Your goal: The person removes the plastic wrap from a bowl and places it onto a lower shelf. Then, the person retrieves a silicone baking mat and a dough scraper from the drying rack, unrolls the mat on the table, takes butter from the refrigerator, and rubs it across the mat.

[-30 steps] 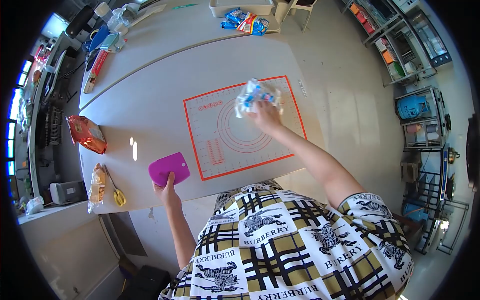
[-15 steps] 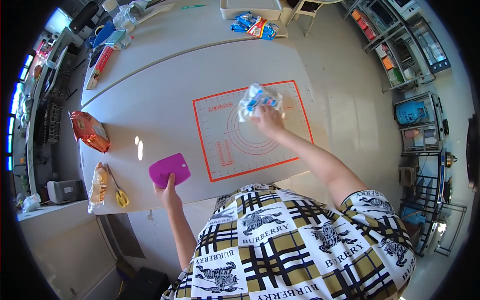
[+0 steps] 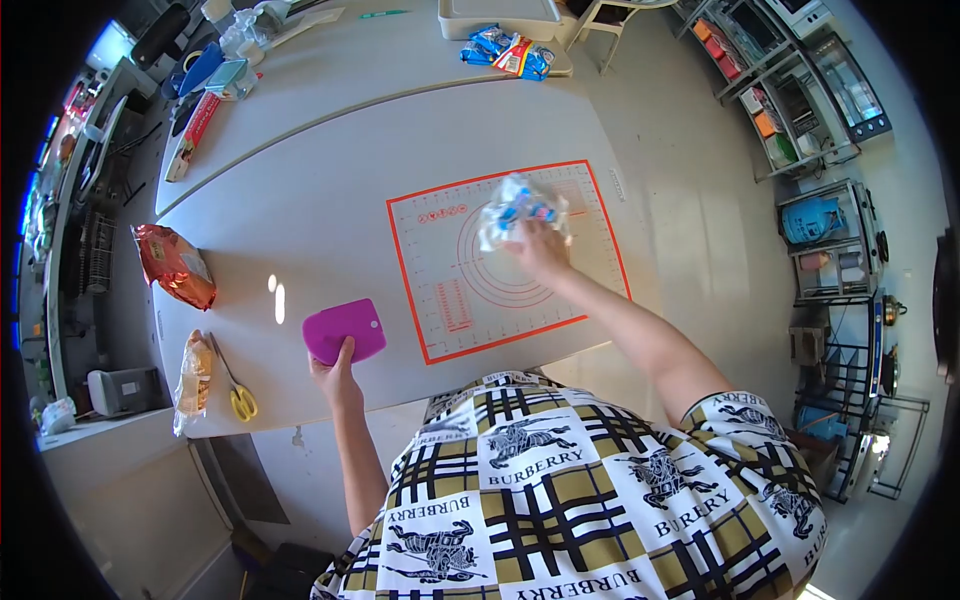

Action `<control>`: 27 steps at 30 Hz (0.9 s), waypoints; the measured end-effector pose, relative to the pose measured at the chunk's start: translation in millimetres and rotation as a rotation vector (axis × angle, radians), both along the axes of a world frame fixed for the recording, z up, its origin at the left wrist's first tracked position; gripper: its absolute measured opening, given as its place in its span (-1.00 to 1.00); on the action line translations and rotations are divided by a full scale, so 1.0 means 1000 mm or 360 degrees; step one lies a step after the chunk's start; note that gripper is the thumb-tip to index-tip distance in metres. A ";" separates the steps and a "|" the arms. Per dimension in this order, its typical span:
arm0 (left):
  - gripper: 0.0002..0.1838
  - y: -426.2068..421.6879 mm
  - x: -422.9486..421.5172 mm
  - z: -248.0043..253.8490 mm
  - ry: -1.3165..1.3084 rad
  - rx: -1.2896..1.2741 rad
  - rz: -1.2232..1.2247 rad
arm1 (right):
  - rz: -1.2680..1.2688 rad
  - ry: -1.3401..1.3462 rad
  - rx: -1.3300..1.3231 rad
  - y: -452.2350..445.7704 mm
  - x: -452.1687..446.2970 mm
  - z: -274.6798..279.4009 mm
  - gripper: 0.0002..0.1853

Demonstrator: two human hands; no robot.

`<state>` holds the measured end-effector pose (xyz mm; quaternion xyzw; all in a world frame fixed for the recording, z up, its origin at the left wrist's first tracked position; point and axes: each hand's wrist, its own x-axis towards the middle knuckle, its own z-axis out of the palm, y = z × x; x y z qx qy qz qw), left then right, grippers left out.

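My left hand (image 3: pixel 337 377) grips a purple dough scraper (image 3: pixel 345 328), thumb on top, just above the table's near side. In my right hand (image 3: pixel 540 250) is a crumpled white-and-blue cloth (image 3: pixel 520 210), a little blurred, its exact kind hard to make out. Hand and cloth are over the upper right part of a baking mat (image 3: pixel 428 352) with a red border and printed circles. My right fingertips are partly hidden by the cloth. Scissors with yellow handles (image 3: pixel 242 402) lie left of my left hand, beside a clear bag with tan contents (image 3: pixel 193 375).
A red-orange bag (image 3: pixel 175 268) stands at the table's left edge. On the far table are a long red box (image 3: pixel 194 137), blue packets (image 3: pixel 508 52), a pale lidded tub (image 3: pixel 498 18) and a green pen (image 3: pixel 383 14). Metal shelves (image 3: pixel 838 225) stand along the right.
My right hand and the cloth have shifted slightly down and to the right over the mat. The scraper in my left hand has moved a little up and right.
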<state>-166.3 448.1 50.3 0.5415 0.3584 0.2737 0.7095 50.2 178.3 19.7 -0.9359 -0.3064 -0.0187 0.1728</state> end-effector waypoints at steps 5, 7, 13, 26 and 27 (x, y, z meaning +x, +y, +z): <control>-0.62 -0.002 0.014 0.009 -0.0015 -0.0026 -0.0060 | 0.0306 0.0051 0.0101 0.025 -0.080 0.002 -0.65; -0.62 0.004 0.013 0.008 -0.0029 0.0029 -0.0098 | 0.0257 0.0123 0.0063 0.001 -0.076 0.003 -0.66; -0.64 0.011 0.000 0.008 -0.0032 0.0067 -0.0010 | -0.0466 0.0011 -0.0092 -0.038 0.058 -0.006 -0.65; -0.60 -0.010 0.032 0.016 -0.0047 -0.0008 -0.0173 | 0.0053 -0.0125 0.0174 0.105 -0.011 -0.016 -0.63; -0.60 -0.008 0.031 0.015 -0.0061 0.0039 -0.0171 | -0.0150 -0.0198 0.0237 0.097 0.006 -0.027 -0.65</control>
